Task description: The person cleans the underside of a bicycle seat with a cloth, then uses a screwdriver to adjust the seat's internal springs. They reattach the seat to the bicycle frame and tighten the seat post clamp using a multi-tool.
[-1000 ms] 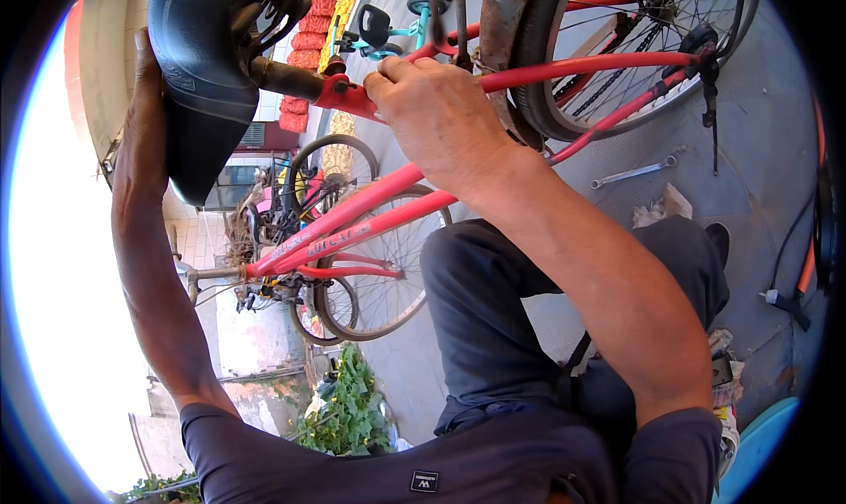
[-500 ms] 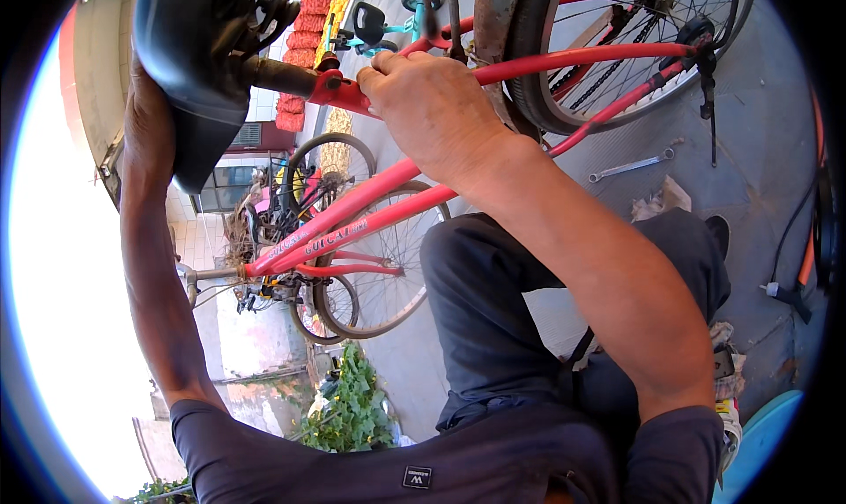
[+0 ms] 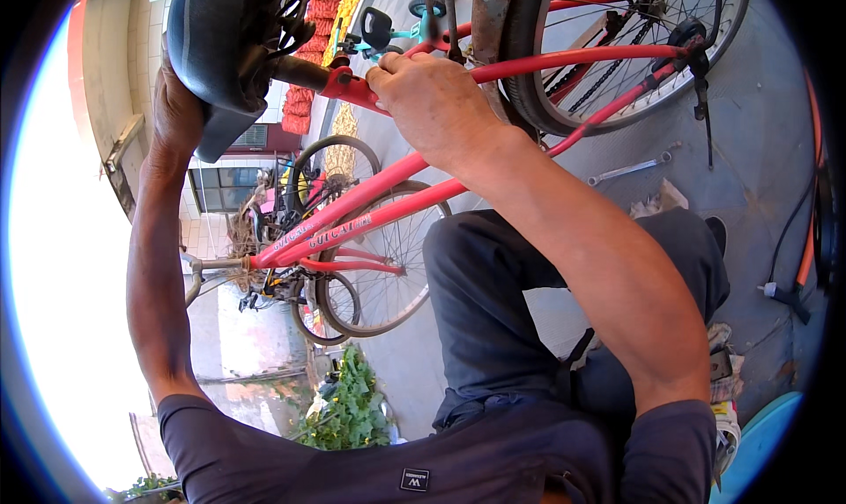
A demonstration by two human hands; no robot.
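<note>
My left hand (image 3: 179, 107) is closed on the black bicycle saddle (image 3: 198, 41) at the upper left; the saddle hides most of its fingers. Coil springs show under the saddle, and its dark seat post (image 3: 300, 72) runs into the red bicycle frame (image 3: 352, 203). Just past the seat clamp (image 3: 339, 83), my right hand (image 3: 436, 107) is wrapped over the frame tube, its fingertips partly hidden. To the right of that hand stands the rear wheel (image 3: 608, 127) with its chain and spokes.
A combination wrench (image 3: 630, 169) lies on the grey floor, with crumpled paper (image 3: 663, 199) near my knee. An orange tube with a black hose (image 3: 806, 248) is at the far right. Another bicycle wheel (image 3: 335, 151) stands beyond the frame. Green plants (image 3: 348, 407) grow at lower left.
The saddle has turned on its post, and its lower end has moved up and to the right with my left hand. My right hand stays on the frame, shifted only slightly.
</note>
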